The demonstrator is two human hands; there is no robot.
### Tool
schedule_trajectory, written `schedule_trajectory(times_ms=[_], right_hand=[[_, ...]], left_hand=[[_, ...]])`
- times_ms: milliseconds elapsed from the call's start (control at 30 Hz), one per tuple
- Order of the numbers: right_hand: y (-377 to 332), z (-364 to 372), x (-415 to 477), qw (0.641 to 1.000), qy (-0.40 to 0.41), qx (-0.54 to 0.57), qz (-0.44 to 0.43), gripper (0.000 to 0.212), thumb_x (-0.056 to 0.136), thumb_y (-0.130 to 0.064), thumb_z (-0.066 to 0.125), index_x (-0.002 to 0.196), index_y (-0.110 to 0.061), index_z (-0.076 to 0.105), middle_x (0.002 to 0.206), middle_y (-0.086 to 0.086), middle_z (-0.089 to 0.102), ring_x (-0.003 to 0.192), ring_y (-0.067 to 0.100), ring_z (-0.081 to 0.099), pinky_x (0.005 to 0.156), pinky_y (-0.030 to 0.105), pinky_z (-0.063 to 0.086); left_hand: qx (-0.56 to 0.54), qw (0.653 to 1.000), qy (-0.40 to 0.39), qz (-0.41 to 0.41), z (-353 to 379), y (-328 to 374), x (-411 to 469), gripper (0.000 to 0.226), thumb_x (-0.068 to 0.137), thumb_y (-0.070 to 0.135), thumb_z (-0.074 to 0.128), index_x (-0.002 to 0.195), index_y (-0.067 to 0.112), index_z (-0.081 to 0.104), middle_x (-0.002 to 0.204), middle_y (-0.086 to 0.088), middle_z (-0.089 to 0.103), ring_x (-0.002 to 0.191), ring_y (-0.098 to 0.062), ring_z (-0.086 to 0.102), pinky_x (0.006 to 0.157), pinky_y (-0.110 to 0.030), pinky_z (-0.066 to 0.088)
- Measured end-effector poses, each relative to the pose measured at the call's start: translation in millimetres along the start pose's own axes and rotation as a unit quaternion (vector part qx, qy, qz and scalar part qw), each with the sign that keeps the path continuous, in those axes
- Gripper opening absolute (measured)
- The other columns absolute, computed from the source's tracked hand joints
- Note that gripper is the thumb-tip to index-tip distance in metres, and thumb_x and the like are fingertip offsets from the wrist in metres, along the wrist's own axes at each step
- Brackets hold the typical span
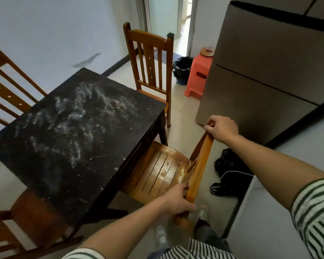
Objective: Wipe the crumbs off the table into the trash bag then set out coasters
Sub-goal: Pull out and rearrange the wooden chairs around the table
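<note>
Dining corner with a pale tile floor; dark table in the middle, its top smeared with white dust and crumbs, unwiped. No cloth in view, no coasters we can be sure of; a round flat thing on the orange stool is too small to tell.

Both our hands are on the near chair, its seat partly tucked under the table edge. Left hand has its fingers curled round the near end of the back rail; right hand is clamped on the far end. Neither holds anything else.

We judge this as clearing access to the table side, before any wiping.

To do it well:
- pull with both hands evenly so the chair comes out straight, not twisting against the table leg
- lift slightly rather than drag
- mind the black bag and white cord on the floor just behind the chair, beside the fridge; don't set a chair leg on them
- leave room to stand at the table edge.

A lined bin stands well apart, past the second chair.
</note>
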State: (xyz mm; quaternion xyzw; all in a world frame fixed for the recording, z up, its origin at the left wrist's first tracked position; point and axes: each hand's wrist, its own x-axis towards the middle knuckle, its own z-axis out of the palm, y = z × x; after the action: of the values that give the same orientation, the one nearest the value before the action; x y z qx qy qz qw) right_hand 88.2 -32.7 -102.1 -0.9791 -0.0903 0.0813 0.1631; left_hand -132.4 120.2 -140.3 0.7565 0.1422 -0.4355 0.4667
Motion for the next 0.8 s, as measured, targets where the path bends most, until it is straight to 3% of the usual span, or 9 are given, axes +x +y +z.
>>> schedule_trajectory(times_ms=[100, 200, 300, 433, 500, 667, 800], right_hand=[[-12.2, 9.1, -26.9, 0.999, 0.010, -0.006, 0.038, 0.020, 0.086, -0.043, 0.063, 0.080, -0.024, 0.065, 0.071, -0.006, 0.064, 0.066, 0.013, 0.064, 0.064, 0.034, 0.058], [-15.9, 14.5, -51.9, 0.997, 0.017, -0.012, 0.075, 0.028, 0.084, -0.044, 0.063, 0.067, -0.021, 0.065, 0.064, -0.004, 0.065, 0.058, 0.012, 0.064, 0.060, 0.032, 0.059], [-13.6, 19.0, -72.4, 0.996, 0.017, -0.014, 0.081, 0.028, 0.084, -0.043, 0.062, 0.067, -0.020, 0.066, 0.063, -0.004, 0.065, 0.058, 0.012, 0.063, 0.060, 0.032, 0.058], [-13.6, 20.4, -77.7, 0.997, 0.020, -0.008, 0.075, 0.029, 0.087, -0.041, 0.060, 0.068, -0.020, 0.065, 0.064, -0.003, 0.065, 0.059, 0.014, 0.064, 0.062, 0.034, 0.059], [-15.7, 18.7, -74.2, 0.997, 0.023, -0.011, 0.068, 0.030, 0.088, -0.039, 0.057, 0.066, -0.019, 0.064, 0.063, -0.001, 0.064, 0.059, 0.016, 0.064, 0.063, 0.035, 0.059], [-10.1, 12.8, -63.4, 0.998, 0.013, -0.019, 0.054, 0.032, 0.091, -0.040, 0.053, 0.069, -0.019, 0.063, 0.067, 0.002, 0.064, 0.061, 0.017, 0.063, 0.062, 0.032, 0.056], [-4.4, 7.7, -53.8, 0.998, 0.015, -0.014, 0.058, 0.034, 0.092, -0.041, 0.050, 0.070, -0.019, 0.065, 0.068, 0.002, 0.063, 0.062, 0.018, 0.062, 0.059, 0.029, 0.051]], left_hand=[[0.012, 1.000, -0.009, 0.003, -7.0, -25.7, -24.7, 0.077, 0.077, 0.027, 0.077, 0.141, 0.027, 0.035, 0.115, -0.001, 0.059, 0.100, -0.020, 0.067, 0.086, -0.037, 0.059], [0.021, 1.000, -0.018, 0.003, -7.1, -49.3, -40.7, 0.086, 0.073, 0.031, 0.079, 0.145, 0.028, 0.032, 0.122, 0.001, 0.055, 0.106, -0.019, 0.063, 0.090, -0.036, 0.057], [0.008, 1.000, -0.030, 0.002, -5.3, -66.0, -47.6, 0.079, 0.074, 0.032, 0.079, 0.140, 0.027, 0.037, 0.120, 0.001, 0.057, 0.103, -0.015, 0.062, 0.086, -0.029, 0.057], [-0.028, 0.999, 0.014, 0.016, 8.4, -81.7, -45.7, 0.080, 0.060, 0.044, 0.078, 0.132, 0.028, 0.047, 0.112, 0.001, 0.063, 0.097, -0.017, 0.066, 0.084, -0.036, 0.059], [-0.070, 0.997, 0.035, 0.014, 14.8, -83.5, -44.0, 0.074, 0.060, 0.040, 0.078, 0.128, 0.028, 0.051, 0.109, -0.001, 0.065, 0.094, -0.018, 0.068, 0.083, -0.038, 0.060], [-0.126, 0.990, 0.058, 0.030, 24.9, -70.8, -38.4, 0.058, 0.073, 0.024, 0.078, 0.125, 0.024, 0.054, 0.105, -0.002, 0.066, 0.088, -0.015, 0.069, 0.075, -0.026, 0.059], [-0.136, 0.987, 0.084, 0.035, 35.8, -56.0, -34.5, 0.058, 0.074, 0.022, 0.079, 0.126, 0.022, 0.054, 0.102, 0.001, 0.065, 0.089, -0.014, 0.067, 0.079, -0.028, 0.058]])
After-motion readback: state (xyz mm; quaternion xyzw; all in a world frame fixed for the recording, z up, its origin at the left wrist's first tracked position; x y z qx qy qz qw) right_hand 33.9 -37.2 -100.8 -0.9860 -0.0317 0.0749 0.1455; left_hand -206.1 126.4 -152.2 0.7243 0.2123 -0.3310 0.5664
